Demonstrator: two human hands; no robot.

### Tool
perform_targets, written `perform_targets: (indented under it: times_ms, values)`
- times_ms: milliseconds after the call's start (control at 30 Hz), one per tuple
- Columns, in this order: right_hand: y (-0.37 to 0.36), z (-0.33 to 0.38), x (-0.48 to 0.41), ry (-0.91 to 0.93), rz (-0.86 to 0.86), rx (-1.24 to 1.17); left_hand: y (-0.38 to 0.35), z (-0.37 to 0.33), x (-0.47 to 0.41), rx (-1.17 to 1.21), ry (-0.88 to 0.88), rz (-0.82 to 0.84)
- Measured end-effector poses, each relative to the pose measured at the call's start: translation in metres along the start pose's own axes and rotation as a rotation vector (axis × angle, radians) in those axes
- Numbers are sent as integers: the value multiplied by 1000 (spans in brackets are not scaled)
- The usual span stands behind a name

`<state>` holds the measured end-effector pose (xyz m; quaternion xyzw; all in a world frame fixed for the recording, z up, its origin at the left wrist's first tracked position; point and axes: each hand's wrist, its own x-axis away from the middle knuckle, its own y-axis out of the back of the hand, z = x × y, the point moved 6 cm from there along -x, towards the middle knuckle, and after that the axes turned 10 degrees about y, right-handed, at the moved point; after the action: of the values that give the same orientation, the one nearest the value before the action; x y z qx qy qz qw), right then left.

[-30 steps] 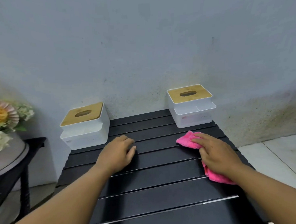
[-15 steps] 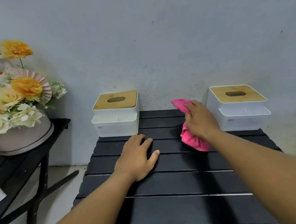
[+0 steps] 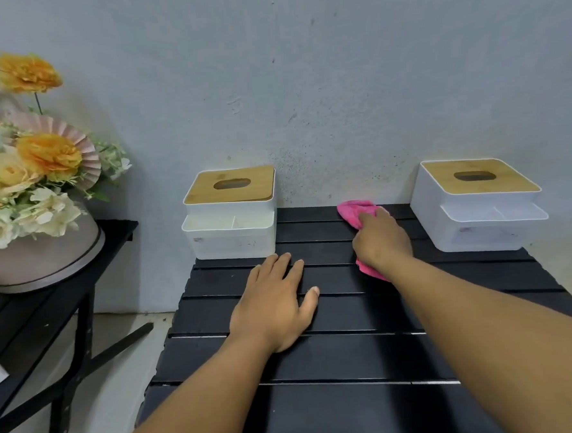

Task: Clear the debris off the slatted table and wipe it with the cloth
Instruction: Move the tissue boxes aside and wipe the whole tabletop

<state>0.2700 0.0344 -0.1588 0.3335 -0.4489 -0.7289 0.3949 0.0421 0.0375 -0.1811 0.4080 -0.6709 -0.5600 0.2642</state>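
Black slats run crosswise over the tabletop in front of you, and both your hands are down on it. Your left hand lies flat near the centre, palm down, its fingers released and spread, pointing toward 12 o'clock and grasping nothing. Your right hand is at about 1 o'clock from it, close to the back edge by the wall, pressing the pink cloth onto the slats — the fingers are curled over the cloth and hold it bunched, with one pink end showing past the fingertips at 12 o'clock and another under the wrist at 6 o'clock.

Two white tissue boxes with wooden lids stand on the back slats: the left box at 11 o'clock from your left hand, just beyond its fingertips, and the right box at 3 o'clock from your right hand, near but apart from it. The cloth sits between the two boxes, nearer the right one.

At 9 o'clock — off the tabletop — a pot of orange and cream flowers rests on a separate dark side table.
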Motion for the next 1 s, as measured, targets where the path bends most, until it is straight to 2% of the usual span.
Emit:
perform_targets:
  times_ms: [200,267,333,467,533,700,900,1000]
  values:
    - [-12,33,7,334,111,17,-2,2,-2,-13,0,-4]
    - [-12,32,7,394,163,45,-3,2,-2,-11,3,1]
    - [-6,20,3,345,164,86,-4,2,-2,1,8,2]
    - [7,-11,2,-1,12,54,0,1,0,30,16,-7]
    - [6,-11,5,-58,2,11,1,0,0,27,9,-8]
    - [5,12,23,-48,8,2,1,0,0,5,1,-16]
    - [-14,40,54,103,62,58,2,-1,0,-13,-3,-8]
    - [-11,33,48,111,105,74,2,-1,2,7,8,7]
